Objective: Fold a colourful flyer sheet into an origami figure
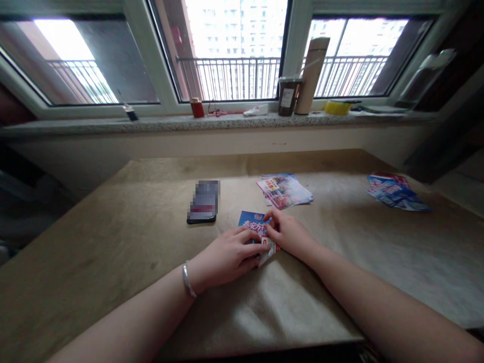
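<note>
A small blue and red printed leaflet lies on the brown paper-covered table in front of me. My left hand, with a silver bracelet on the wrist, presses down on the leaflet's near left part with fingers bent. My right hand pinches the leaflet's right edge, where a white fold of paper turns up. Both hands meet over the leaflet.
A dark phone lies left of the leaflet. A stack of similar leaflets sits just beyond, another pile at the far right. The windowsill holds a red can, a dark cup, a tall beige tube and yellow tape.
</note>
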### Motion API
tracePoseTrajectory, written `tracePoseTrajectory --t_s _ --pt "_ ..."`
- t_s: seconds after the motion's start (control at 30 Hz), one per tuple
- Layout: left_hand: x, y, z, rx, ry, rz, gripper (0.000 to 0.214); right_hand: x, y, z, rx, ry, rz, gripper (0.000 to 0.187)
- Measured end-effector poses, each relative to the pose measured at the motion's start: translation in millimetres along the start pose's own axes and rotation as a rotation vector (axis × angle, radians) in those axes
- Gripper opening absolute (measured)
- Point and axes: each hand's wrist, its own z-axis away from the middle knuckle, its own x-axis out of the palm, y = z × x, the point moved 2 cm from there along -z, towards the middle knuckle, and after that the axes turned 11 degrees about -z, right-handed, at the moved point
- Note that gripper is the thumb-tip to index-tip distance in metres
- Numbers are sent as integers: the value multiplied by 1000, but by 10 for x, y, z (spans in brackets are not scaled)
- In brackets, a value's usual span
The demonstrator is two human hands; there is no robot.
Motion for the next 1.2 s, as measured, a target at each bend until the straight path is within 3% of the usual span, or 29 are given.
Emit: tracePoseTrajectory --t_s 0.17,0.33,0.43,0.6,0.8,0.93,1.2 --pt "-2 -10 25 -12 -30 11 39 -133 -40 50 -112 -94 -23 7" --pt "-15 -17 27 -36 -55 13 43 -288 -115 134 -322 -303 -9 10" --pt "-26 -19 25 -68 -59 15 44 -324 -108 144 -420 -352 33 18" --pt "-56 -22 32 -143 -29 67 35 -302 -52 132 -432 -344 101 23" --pt "-30 -120 65 -293 -2 -85 33 -293 -65 140 -407 -256 175 25" --pt "-52 -133 54 -262 -38 -81 32 -309 -92 136 -409 -232 214 24" --pt "-55 -81 64 -152 5 -36 32 -346 -139 147 -340 -167 266 15"
